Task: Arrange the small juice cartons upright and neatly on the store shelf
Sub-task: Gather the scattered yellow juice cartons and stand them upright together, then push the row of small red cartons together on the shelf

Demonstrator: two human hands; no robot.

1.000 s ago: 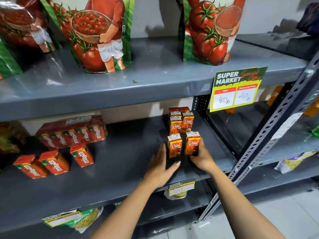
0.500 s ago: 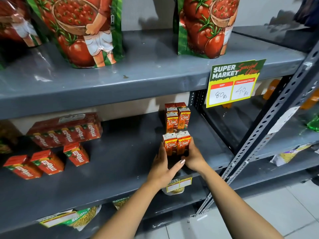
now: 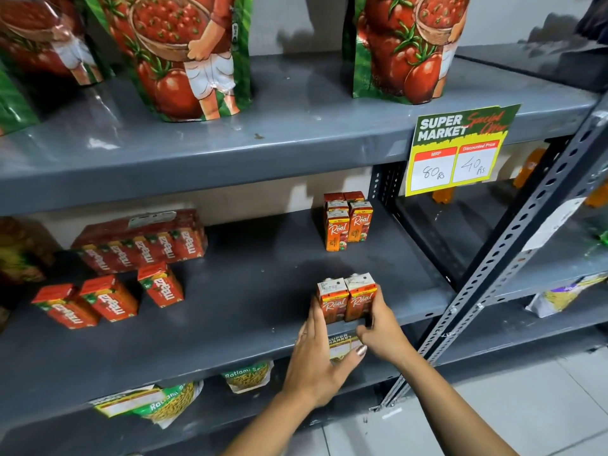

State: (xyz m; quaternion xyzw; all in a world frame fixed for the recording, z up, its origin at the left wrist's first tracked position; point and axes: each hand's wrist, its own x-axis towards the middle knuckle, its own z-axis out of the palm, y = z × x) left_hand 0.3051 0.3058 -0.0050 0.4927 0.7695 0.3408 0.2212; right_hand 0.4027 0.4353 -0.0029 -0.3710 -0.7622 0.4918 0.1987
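Two small orange "Real" juice cartons stand upright side by side near the front edge of the grey middle shelf [image 3: 250, 291]: the left carton [image 3: 332, 301] and the right carton [image 3: 360, 296]. My left hand [image 3: 316, 357] presses against the left carton's outer side, thumb stretched under the pair. My right hand [image 3: 381, 330] wraps the right carton's outer side. Behind them, several more Real cartons [image 3: 348, 220] stand upright in a tight block at the shelf's back.
Red Maaza cartons lie on their sides at the left [image 3: 108, 301], with a shrink-wrapped Maaza pack [image 3: 141, 241] behind. Tomato pouches [image 3: 187, 57] stand on the upper shelf. A yellow price tag [image 3: 457, 149] hangs there. A perforated steel upright [image 3: 513, 245] runs on the right. Snack bags [image 3: 164, 399] lie below.
The two front cartons, apart a second ago, now touch. Both hands have closed in on them from either side, and the pair sits slightly closer to the shelf's front edge.
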